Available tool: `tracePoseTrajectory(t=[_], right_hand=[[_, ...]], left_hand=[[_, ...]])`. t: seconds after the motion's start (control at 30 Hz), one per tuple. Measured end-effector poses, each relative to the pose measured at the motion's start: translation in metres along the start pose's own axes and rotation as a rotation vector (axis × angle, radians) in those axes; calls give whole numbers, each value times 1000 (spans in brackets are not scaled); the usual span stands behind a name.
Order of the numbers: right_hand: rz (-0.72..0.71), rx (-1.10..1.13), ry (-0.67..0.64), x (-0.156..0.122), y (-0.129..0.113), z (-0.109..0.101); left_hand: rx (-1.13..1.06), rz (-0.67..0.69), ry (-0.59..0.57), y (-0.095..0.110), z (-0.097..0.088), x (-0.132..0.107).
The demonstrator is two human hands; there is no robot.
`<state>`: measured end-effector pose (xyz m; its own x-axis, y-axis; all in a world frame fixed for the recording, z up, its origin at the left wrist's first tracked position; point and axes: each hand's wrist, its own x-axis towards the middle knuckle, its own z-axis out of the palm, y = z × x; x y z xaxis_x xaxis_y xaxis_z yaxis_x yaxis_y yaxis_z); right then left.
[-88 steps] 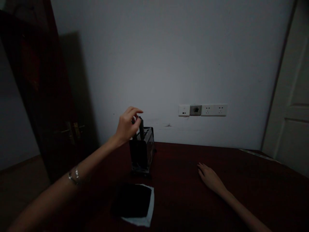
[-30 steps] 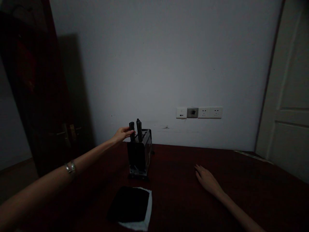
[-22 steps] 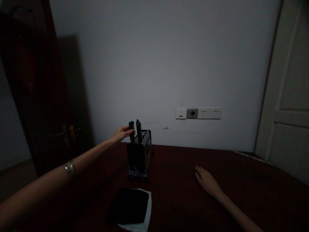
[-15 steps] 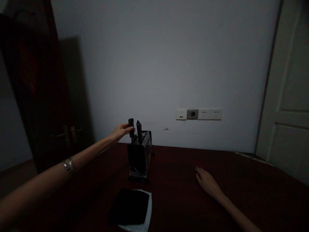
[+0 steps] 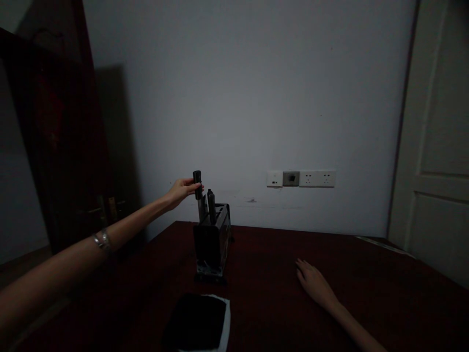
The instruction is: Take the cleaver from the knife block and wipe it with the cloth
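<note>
Dark knife handle [image 5: 198, 185] gripped by left hand [image 5: 180, 189] above block [image 5: 212, 234]; right hand [image 5: 313, 283] flat on table [image 5: 366, 274].

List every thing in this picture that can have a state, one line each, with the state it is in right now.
Left hand: shut on knife handle.
Knife handle: raised partway out of its slot.
Second knife: seated in the block.
Knife block: upright on the table.
Right hand: flat on the table, holding nothing.
Dark door: swung open.
</note>
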<state>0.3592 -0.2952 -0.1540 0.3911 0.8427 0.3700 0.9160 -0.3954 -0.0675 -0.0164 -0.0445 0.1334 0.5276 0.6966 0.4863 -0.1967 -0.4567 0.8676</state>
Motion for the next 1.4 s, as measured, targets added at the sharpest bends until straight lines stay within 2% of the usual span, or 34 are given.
tracePoseTrajectory(t=[0.23, 0.5, 1.1, 1.4], right_hand=[[-1, 2, 1, -1, -2, -2], [-4, 20, 6, -1, -1, -2], [10, 33, -2, -1, -3, -6], [5, 41, 1, 0, -2, -3]], left_hand=[[14, 43, -29, 14, -8, 14], [-6, 27, 19, 32, -4, 21], [-30, 31, 22, 31, -9, 34], [-60, 26, 67, 49, -10, 52]])
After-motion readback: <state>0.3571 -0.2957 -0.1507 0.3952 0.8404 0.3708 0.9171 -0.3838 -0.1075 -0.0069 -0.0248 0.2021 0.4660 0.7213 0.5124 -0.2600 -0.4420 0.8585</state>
